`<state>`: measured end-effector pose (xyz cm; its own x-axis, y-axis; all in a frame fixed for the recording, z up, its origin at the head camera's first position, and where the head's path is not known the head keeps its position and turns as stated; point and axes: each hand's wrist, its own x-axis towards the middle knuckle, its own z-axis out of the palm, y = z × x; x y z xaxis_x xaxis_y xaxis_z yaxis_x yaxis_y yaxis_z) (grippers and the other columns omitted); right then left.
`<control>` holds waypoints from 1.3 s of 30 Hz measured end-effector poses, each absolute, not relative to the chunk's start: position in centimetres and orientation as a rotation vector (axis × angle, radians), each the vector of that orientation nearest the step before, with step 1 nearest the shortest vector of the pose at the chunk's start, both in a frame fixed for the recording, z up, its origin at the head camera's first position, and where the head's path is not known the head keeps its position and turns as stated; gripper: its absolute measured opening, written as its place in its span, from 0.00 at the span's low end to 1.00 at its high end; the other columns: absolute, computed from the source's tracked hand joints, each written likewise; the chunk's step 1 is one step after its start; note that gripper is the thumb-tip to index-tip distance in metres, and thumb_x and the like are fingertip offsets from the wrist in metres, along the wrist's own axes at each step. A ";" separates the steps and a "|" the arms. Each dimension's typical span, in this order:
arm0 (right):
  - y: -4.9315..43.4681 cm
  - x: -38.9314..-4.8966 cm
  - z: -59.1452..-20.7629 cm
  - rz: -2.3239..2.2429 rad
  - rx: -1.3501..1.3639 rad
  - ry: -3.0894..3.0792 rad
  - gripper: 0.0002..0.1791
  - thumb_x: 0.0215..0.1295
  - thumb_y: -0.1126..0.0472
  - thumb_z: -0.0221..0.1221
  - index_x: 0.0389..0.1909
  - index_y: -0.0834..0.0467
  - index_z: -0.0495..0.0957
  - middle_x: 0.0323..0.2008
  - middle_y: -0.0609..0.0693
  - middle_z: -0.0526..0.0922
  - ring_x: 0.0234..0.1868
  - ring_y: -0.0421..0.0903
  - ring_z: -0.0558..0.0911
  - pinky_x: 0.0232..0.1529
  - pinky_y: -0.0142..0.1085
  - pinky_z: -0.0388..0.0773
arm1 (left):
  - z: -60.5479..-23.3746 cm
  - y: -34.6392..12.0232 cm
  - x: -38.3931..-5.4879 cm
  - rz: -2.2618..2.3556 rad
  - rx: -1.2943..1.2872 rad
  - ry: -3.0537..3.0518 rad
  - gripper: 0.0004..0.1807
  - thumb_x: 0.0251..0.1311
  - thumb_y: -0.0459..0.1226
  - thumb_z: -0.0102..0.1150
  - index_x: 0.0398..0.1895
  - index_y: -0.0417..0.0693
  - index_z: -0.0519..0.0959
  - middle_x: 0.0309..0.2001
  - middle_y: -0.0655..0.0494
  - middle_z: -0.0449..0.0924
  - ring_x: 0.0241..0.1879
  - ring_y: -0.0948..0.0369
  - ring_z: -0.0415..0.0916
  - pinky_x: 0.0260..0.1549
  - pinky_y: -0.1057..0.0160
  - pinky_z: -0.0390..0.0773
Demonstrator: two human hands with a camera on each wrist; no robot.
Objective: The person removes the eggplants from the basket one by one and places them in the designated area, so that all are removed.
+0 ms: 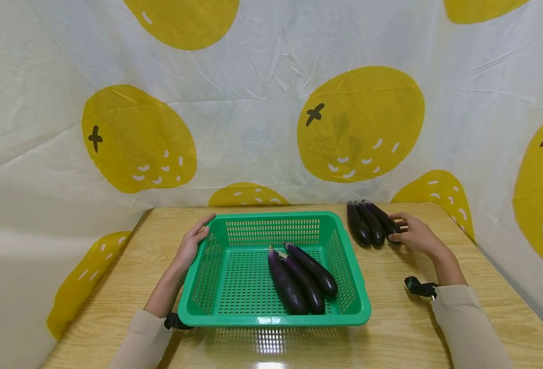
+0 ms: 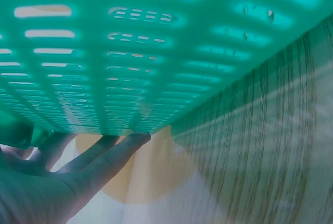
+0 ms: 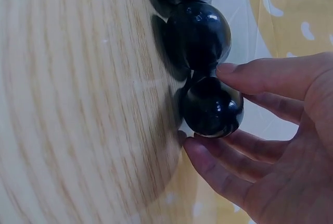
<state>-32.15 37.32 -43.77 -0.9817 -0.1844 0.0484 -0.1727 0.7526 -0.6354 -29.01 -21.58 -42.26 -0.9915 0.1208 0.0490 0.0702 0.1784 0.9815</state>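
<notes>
A green plastic basket [image 1: 271,321] stands on the table with three dark purple eggplants [image 1: 286,283] lying in its right half. My left hand [image 1: 192,245] rests at its far left corner, the thumb by the rim. In the left wrist view, straight fingers [image 2: 99,164] lie along the basket's slotted outer wall [image 2: 93,91]. Right of the basket, three more eggplants [image 1: 358,225] lie side by side. My right hand [image 1: 414,233] grips the rightmost of them, an eggplant [image 3: 212,109] held between thumb and fingers. The far fingertips are partly hidden behind it.
The wooden table [image 1: 391,328] ends at a pale curtain [image 1: 253,133] with yellow fruit prints, which hangs behind and at both sides. The basket's right wall stands between the two groups of eggplants.
</notes>
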 end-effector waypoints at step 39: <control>32.4 -28.6 -35.7 -1.176 -0.534 3.018 0.33 0.77 0.55 0.58 0.77 0.61 0.62 0.71 0.70 0.67 0.69 0.72 0.69 0.58 0.67 0.74 | -42.3 -21.4 -29.1 1.984 0.165 2.389 0.27 0.84 0.43 0.35 0.82 0.52 0.59 0.76 0.39 0.64 0.50 0.69 0.76 0.49 0.71 0.73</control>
<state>-28.58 32.44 -35.69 -0.9375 -0.2468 0.2455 -0.3478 0.6920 -0.6325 -29.14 -21.44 -42.32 -0.9938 0.1018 0.0436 0.0616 0.1803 0.9817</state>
